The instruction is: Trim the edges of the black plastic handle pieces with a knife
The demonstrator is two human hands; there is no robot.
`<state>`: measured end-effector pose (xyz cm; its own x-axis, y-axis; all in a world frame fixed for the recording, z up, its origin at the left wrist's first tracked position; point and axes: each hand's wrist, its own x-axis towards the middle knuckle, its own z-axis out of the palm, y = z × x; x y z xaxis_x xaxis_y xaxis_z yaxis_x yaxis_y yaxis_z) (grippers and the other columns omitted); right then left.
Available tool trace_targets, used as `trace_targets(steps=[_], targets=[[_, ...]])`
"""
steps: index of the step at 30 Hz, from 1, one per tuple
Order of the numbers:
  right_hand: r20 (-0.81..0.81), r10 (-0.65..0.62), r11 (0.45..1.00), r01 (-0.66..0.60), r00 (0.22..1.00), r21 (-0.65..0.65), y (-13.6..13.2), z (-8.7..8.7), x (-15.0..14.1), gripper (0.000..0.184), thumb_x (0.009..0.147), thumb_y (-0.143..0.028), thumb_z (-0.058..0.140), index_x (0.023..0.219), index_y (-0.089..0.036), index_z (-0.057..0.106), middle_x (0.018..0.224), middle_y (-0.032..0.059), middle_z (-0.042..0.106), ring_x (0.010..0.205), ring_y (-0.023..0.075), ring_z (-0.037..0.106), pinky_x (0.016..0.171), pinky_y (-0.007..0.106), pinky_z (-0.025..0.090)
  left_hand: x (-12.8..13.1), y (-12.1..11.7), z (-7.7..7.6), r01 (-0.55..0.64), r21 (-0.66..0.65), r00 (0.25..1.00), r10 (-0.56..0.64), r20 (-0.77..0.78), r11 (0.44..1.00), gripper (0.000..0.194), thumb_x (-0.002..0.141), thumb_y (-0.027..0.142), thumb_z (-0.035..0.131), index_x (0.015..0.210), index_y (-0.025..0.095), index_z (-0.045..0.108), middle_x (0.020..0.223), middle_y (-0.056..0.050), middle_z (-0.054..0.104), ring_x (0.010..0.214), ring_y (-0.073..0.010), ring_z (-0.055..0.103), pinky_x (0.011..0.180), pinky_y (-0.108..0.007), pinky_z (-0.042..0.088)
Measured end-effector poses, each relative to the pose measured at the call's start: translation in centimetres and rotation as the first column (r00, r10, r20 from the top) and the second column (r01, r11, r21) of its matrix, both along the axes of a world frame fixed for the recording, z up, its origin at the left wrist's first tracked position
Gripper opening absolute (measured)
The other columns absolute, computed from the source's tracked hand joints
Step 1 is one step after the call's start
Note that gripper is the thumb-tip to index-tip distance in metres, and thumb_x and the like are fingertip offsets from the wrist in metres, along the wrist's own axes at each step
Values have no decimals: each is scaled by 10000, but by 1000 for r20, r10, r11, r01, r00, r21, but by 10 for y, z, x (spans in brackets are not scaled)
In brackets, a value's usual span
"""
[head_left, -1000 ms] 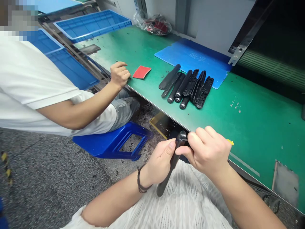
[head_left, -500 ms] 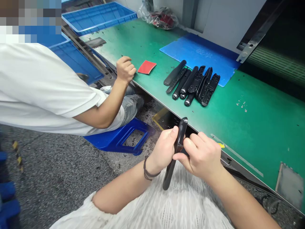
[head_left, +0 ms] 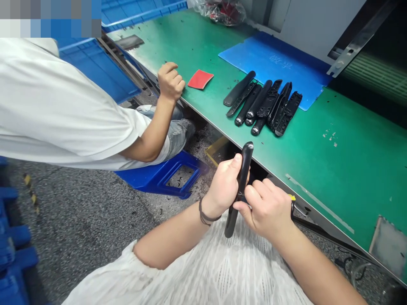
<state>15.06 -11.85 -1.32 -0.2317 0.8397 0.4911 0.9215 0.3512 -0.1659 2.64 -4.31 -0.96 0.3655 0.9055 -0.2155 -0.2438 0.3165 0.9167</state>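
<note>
Item: black piece [head_left: 246, 163], one, elongated, rounded ends. Location: in the left grip [head_left: 224, 186], raised in front of the wearer's white shirt [head_left: 251, 271], just off the near edge of the tabletop [head_left: 356, 156].

Left grip: closed around the piece at mid-length, thumb pressed along its upper part.

Right grip: [head_left: 270, 207] fingers curled in, pinching what appears to be a slim tool; only its yellow end [head_left: 291, 197] shows clearly, past the knuckles. The working end, largely hidden, seems to meet the side of the piece below the left thumb.

Handling, as judged: firm left hold close to the point of contact, so the piece does not twist; tool at a shallow angle, light even pressure, short strokes along the edge; left fingers out of the tool's line. A slip could mark the glossy surface or reach the fingers.

Orientation: long axis slants, steep in view; glossy end away from the body, toward the tabletop and slightly right; other end down toward the shirt, slightly left.

Adjacent stock: black parts [head_left: 259, 101], side by side on the tabletop, several overlapping, some with hollow side up; blue sheet [head_left: 270, 55] at their far ends.
</note>
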Motion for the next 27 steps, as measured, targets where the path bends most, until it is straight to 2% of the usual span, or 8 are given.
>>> trace_targets(steps=[4, 8, 13, 16, 21, 27], targets=[[-12, 18, 1000, -18, 1000, -15, -1, -1, -4, 586, 1083, -573, 325, 696, -201, 560, 656, 12, 474, 647, 168, 315, 595, 333, 204, -1, 4, -4, 6, -33, 1000, -5, 30, 999, 624, 977, 711, 475, 648, 182, 448, 572, 31, 402, 502, -76, 339, 465, -233, 280], [8, 85, 994, -84, 996, -64, -2, 0, -7, 557, 1068, -574, 363, 698, -204, 551, 666, 16, 481, 659, 171, 331, 603, 333, 200, -1, 12, -1, -11, -97, 998, 18, 65, 995, 618, 972, 697, 501, 628, 189, 424, 530, 51, 353, 447, -60, 292, 411, -210, 244], [-13, 153, 974, -153, 988, -169, -7, -5, -13, 610, 991, -724, 413, 700, -201, 529, 663, 12, 474, 657, 162, 332, 602, 328, 185, -3, 29, 6, -80, -209, 988, 105, 113, 975, 604, 978, 693, 492, 643, 202, 386, 514, 87, 253, 386, -38, 204, 355, -176, 183], [1, 175, 964, -171, 985, -204, -8, -8, -17, 632, 962, -773, 431, 708, -202, 521, 669, 12, 476, 662, 162, 340, 604, 329, 184, -6, 38, 6, -112, -264, 979, 152, 139, 958, 571, 1023, 647, 436, 674, 198, 398, 519, 91, 247, 369, -33, 191, 343, -162, 157], [66, 149, 979, -138, 987, -148, -6, -7, -22, 562, 1022, -664, 443, 695, -210, 496, 659, 12, 466, 672, 174, 342, 611, 341, 189, -12, 48, 3, -176, -362, 958, 244, 150, 915, 543, 1034, 631, 424, 711, 194, 423, 518, 93, 280, 352, -32, 203, 331, -160, 154], [109, 100, 993, -92, 989, -72, -6, -8, -26, 531, 1055, -592, 438, 681, -216, 465, 637, -1, 429, 655, 173, 304, 610, 347, 188, -19, 57, -3, -271, -487, 909, 387, 154, 830, 506, 1059, 582, 387, 748, 190, 459, 506, 96, 307, 341, -41, 212, 331, -173, 150]])
